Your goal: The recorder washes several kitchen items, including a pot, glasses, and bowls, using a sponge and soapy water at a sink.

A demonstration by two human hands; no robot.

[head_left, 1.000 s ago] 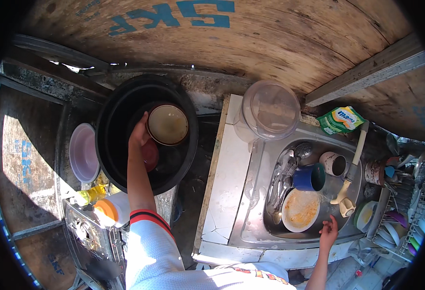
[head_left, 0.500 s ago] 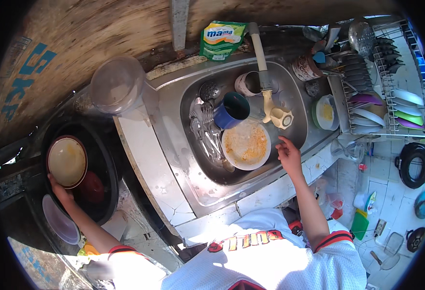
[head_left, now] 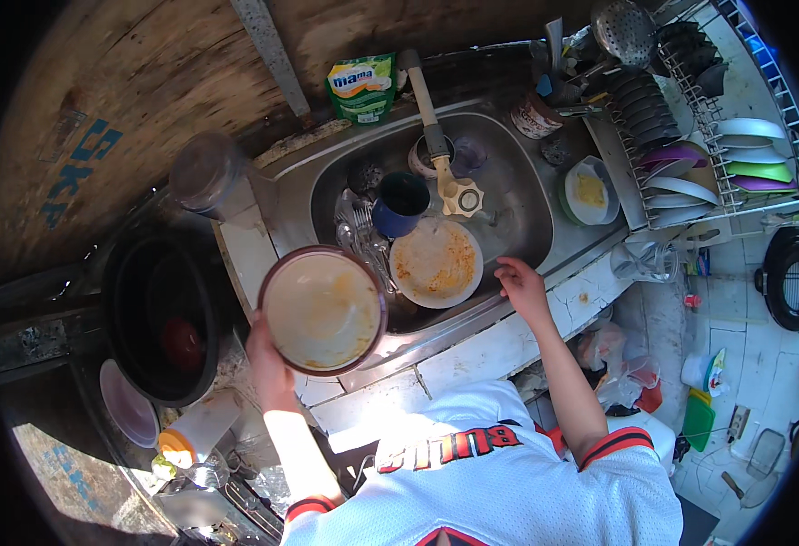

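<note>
My left hand (head_left: 272, 366) grips the rim of a cream bowl (head_left: 320, 309) with a brown edge and yellowish food stains inside. The bowl is held tilted over the sink's front left corner. Over the sink's front right edge hovers my right hand (head_left: 523, 289), fingers loosely bent and apart, holding nothing. In the metal sink (head_left: 522, 218) lie a white plate (head_left: 436, 266) with orange stains, a dark blue mug (head_left: 397, 214) and a pile of cutlery (head_left: 354, 218), partly covered by the bowl. A cream tap (head_left: 461, 196) reaches over them.
At the left stands a black basin (head_left: 122, 318) with a red item (head_left: 182, 346) inside. A green soap pouch (head_left: 363, 89) leans behind the sink. On the right are a sponge tub (head_left: 590, 193) and a dish rack (head_left: 722, 196) with plates. A clear round container (head_left: 206, 173) sits at back left.
My left hand has lifted the cream bowl out of the black basin and carried it right, to the sink's front left. My right hand stays near the sink's front edge. The view has shifted.
</note>
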